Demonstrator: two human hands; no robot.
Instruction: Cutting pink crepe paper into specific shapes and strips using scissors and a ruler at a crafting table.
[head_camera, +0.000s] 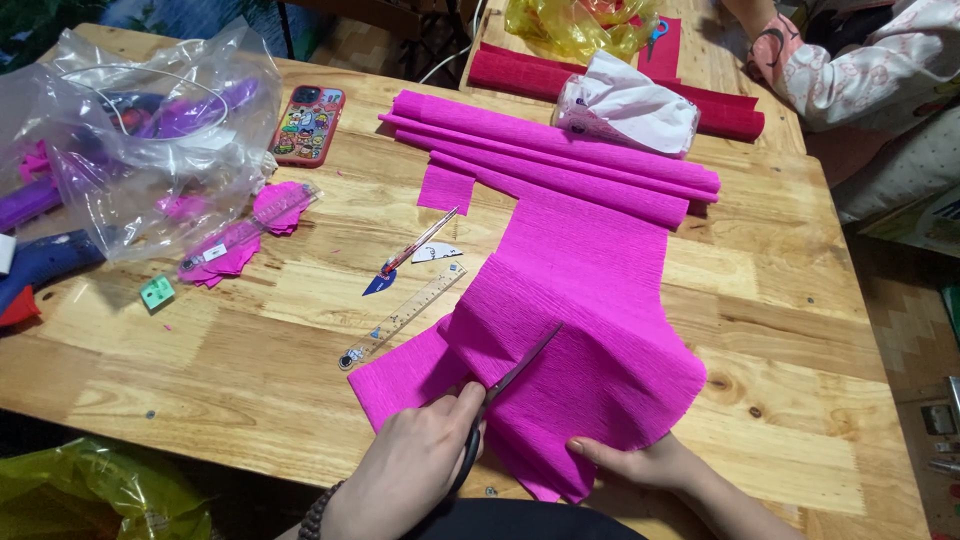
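Left hand (420, 465) gripping black scissors (505, 395) — blades parted across magenta crepe paper (590, 330), right hand (640, 462) pressing the paper's near edge flat, clear ruler (402, 316) just left of the paper — all on wooden surface (780, 300)

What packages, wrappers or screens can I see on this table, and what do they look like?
Clear plastic bag: far left, crumpled, purple and pink items inside.
Phone: face down beside that bag, red case with cartoon pictures.
Tissue pack: top centre, clear wrapper, white tissue.
Yellow cellophane: top edge, crumpled.
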